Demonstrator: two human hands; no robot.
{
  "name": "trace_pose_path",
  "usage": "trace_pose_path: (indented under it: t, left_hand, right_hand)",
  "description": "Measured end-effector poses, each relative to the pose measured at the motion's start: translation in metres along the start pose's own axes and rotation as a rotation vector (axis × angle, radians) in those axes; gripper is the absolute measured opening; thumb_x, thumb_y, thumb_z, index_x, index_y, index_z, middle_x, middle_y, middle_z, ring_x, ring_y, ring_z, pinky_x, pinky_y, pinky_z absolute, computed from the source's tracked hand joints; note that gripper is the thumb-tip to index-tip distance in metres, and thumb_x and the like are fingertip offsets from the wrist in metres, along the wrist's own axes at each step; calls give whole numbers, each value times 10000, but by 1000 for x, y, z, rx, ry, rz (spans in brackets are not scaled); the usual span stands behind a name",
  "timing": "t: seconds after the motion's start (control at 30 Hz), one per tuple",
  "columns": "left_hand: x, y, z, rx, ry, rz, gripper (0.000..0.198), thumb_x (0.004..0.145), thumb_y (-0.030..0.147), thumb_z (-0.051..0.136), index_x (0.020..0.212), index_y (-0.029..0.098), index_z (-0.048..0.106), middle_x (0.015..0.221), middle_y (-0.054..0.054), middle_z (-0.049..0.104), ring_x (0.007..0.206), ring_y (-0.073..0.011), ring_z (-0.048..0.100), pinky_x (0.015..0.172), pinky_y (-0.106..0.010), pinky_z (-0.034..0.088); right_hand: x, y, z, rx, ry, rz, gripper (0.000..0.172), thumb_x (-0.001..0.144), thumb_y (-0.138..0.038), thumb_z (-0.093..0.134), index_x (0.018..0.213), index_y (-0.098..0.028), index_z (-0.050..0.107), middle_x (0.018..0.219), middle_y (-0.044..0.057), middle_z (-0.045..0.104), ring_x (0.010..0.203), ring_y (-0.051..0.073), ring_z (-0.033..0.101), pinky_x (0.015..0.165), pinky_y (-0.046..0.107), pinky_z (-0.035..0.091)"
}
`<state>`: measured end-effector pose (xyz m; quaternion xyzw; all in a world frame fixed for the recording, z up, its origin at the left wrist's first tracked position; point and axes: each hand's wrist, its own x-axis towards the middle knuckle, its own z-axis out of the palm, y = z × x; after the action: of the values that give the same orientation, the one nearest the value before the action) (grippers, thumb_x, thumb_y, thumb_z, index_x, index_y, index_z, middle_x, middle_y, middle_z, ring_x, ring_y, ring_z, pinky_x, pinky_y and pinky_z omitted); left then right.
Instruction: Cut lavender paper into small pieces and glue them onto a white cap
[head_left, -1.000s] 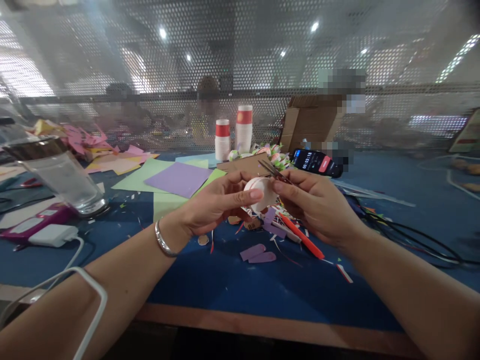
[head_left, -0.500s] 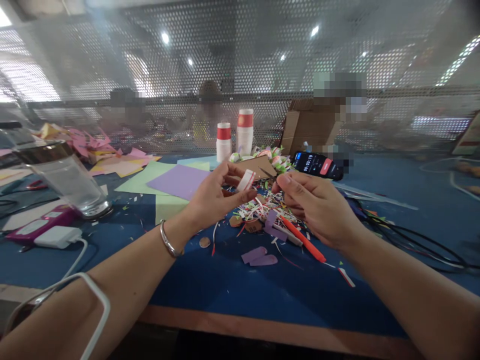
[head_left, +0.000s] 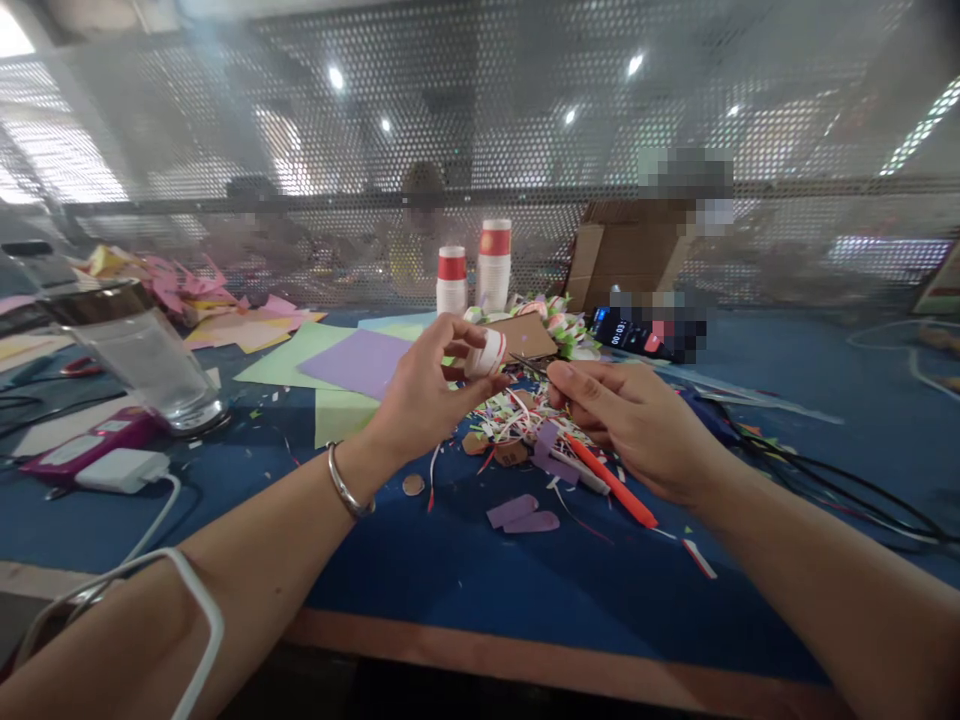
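Note:
My left hand [head_left: 442, 375] is closed on a small white piece cut from a paper cup, with red lines [head_left: 489, 354], held above the table with its round side toward the right. My right hand [head_left: 622, 420] grips small scissors [head_left: 528, 363]; their thin dark blades point left, close to the cup piece. I cannot make out whether the blades touch it. The handles are hidden in my fingers. Under both hands lies a heap of paper shreds [head_left: 525, 415]. An orange pen-like stick [head_left: 615, 485] and purple paper strips [head_left: 523, 514] are in front of it.
Two stacks of paper cups [head_left: 494, 268] stand at the back beside paper flowers [head_left: 555, 318] and a cardboard box [head_left: 630, 255]. Right of these is a phone [head_left: 637, 333]. Coloured paper sheets [head_left: 352, 362], a glass bottle [head_left: 146, 350] and a purple power strip [head_left: 94, 440] lie leftward.
The cup piece has turned in my left hand, showing more of its round side. My right hand has lowered slightly, and the scissors' blades look closer together and nearer the cup piece.

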<state>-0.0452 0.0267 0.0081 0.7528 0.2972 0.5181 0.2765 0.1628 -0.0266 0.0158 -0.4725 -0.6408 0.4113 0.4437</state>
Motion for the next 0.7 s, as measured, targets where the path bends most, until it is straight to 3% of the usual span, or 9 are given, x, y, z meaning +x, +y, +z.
trace_pose_path:
  t: [0.2,0.7]
  left_hand:
    - [-2,5,2,21,-48,62,307,783,243,771,958,216,520,1045,-41,691,878,-136,664,731,-271,597]
    - [-2,4,-4,229,-32,234,284,806,228,781,1006,201,581,1124,-59,647,979,-145,632,775,-267,554]
  right_hand:
    - [1,1,-1,-67,-6,-38,529,894,-672,571,692,-183,557,529,-79,264,463,60,205,422,248,140]
    - [3,1,-4,-155,-28,-75,527,906,-657,553,657,-199,478,541,-79,265,464,62,209,436,262,136]
